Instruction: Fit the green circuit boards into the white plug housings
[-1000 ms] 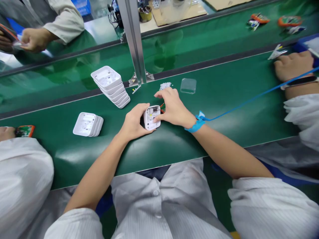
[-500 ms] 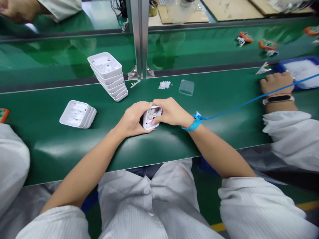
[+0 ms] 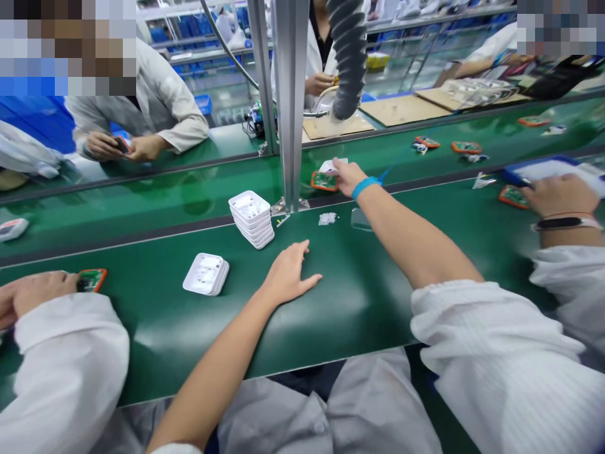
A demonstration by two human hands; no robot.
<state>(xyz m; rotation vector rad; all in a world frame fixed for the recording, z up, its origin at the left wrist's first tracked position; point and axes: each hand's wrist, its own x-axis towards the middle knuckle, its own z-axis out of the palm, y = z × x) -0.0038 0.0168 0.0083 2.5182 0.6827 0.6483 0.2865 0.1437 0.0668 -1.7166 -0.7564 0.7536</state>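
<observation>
My right hand (image 3: 347, 175), with a blue wrist strap (image 3: 365, 186), reaches out over the far green belt (image 3: 189, 195). It grips a small white housing (image 3: 329, 166) just above an orange-edged circuit board (image 3: 323, 182) that lies on that belt. My left hand (image 3: 290, 274) rests flat on the near green belt (image 3: 359, 302), fingers apart and holding nothing. A leaning stack of white housings (image 3: 253, 217) stands beyond my left hand, and a lower stack (image 3: 207, 274) lies to its left.
An aluminium post (image 3: 288, 94) and a grey hose (image 3: 347, 57) rise behind the stacks. White pellets (image 3: 327, 219) lie near the post's foot. A co-worker's hand (image 3: 28, 293) holds an orange board (image 3: 92, 279) at left. Another co-worker's hand (image 3: 560, 195) is by a blue tray (image 3: 543, 169) at right.
My right hand has carried the white housing from in front of me out to the far belt. My left hand has let go and lies flat. The camera has tilted up.
</observation>
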